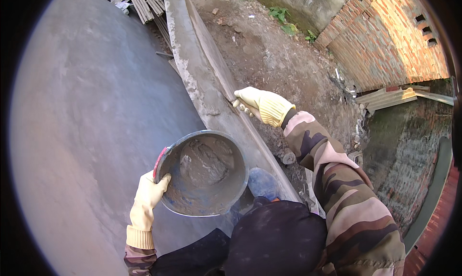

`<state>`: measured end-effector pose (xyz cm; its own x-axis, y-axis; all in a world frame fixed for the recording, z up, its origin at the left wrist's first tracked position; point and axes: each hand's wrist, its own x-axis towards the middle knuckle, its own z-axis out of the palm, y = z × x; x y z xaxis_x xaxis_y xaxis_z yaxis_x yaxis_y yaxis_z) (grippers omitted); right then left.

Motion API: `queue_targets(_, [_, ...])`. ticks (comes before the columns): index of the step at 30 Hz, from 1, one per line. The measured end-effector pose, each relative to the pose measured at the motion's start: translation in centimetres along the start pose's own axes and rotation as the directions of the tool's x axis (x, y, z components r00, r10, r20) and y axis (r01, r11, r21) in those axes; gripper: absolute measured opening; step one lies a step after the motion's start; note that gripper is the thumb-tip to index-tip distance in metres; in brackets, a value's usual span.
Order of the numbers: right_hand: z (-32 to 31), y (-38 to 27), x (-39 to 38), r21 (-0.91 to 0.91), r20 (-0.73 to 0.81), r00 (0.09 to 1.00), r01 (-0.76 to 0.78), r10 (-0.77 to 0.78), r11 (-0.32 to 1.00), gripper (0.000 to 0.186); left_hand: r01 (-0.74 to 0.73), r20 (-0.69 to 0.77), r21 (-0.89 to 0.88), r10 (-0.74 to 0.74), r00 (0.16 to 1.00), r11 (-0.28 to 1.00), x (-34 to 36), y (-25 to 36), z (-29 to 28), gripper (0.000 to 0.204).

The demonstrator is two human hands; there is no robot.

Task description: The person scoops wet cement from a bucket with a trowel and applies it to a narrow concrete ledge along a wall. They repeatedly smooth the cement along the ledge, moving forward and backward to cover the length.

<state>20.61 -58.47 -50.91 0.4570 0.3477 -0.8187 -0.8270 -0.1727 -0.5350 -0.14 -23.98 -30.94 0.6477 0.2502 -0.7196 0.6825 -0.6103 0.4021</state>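
Note:
My gloved left hand (150, 194) grips the left rim of a round bucket (231, 170), which has a red piece at that rim and wet grey mortar (202, 163) inside. My gloved right hand (260, 105) is closed at the outer edge of a concrete ledge (204, 93), above and right of the bucket; what its fingers hold is mostly hidden. A long narrow strip (211, 54) runs along that edge, and a lump of mortar (211, 110) sits on the ledge just left of the hand. A blue container (262, 184) is partly hidden behind the bucket.
A smooth grey surface (82, 107) fills the left. A bundle of poles (144, 4) lies at the upper left. Rough dirt ground (260, 54) with plants and rubble lies lower, beyond the ledge. A brick wall (390, 35) and corrugated sheets (385, 100) stand at the right.

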Motion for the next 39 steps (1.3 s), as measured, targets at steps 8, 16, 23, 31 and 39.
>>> queue_targets(8, [-3.8,5.3,-6.9,-0.612,-0.193,0.98,-0.077,-0.054,0.787,0.045,-0.078,-0.029,-0.014,0.077,0.997,0.997,0.0,1.2,-0.3,0.017])
queue_targets(16, [0.2,-12.3,2.6,-0.962,0.05,0.761,0.211,-0.647,0.174,0.052,-0.07,0.011,0.037,0.07,0.997,0.997,-0.1,0.4,-1.1,0.02])
queue_targets(23, [0.4,-10.8,3.0,-0.977,0.203,0.837,0.205,-0.509,-0.053,0.044,-0.074,0.018,0.006,0.074,0.997,0.997,0.1,-1.7,-0.7,0.022])
queue_targets(31, [-1.2,-0.9,-5.0,-0.907,0.419,0.84,0.367,-0.344,-0.208,0.035,-0.1,0.062,0.032,0.098,0.993,0.995,0.5,-1.9,-1.1,0.021])
queue_targets(39, [0.5,-5.4,-1.0,-0.829,0.529,0.706,0.31,-0.471,-0.466,0.032,-0.179,0.027,0.102,0.177,0.984,0.979,0.4,-1.2,-1.1,0.021])
